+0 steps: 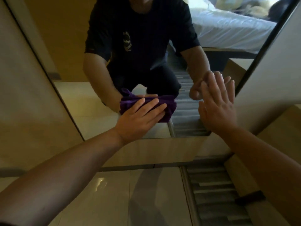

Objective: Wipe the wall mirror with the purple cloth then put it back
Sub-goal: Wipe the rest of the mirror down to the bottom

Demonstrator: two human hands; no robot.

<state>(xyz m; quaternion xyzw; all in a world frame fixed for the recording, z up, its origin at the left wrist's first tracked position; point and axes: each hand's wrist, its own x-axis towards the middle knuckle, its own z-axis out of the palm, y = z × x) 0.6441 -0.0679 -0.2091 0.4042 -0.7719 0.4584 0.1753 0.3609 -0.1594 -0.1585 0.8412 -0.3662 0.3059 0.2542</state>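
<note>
Purple cloth (169, 110): dark violet, soft fabric, bunched into a thick wad with folds and a loose corner sticking up at its far left. It lies pressed flat against the lower part of the wall mirror (78, 98), near the bottom edge of the glass.

Left hand (138, 115): palm over the cloth, 4 fingers straight and spread slightly, pushing the wad onto the glass. No curl round the fabric visible.

Right hand (218, 110): fingers straight and together, fingertips touching the mirror to the right of the cloth, close to the dark right frame edge. Holds nothing.

Mirror: frameless-looking on the left, thin dark edge; tilted in view. Reflection shows a crouching person in a dark T-shirt, both hands, the cloth, and a bed with white sheets (228, 28).

Below the mirror: beige wall panel (162, 149), glossy pale floor tiles (114, 193), a grey striped rug (216, 193) at right.

No containers in view.
</note>
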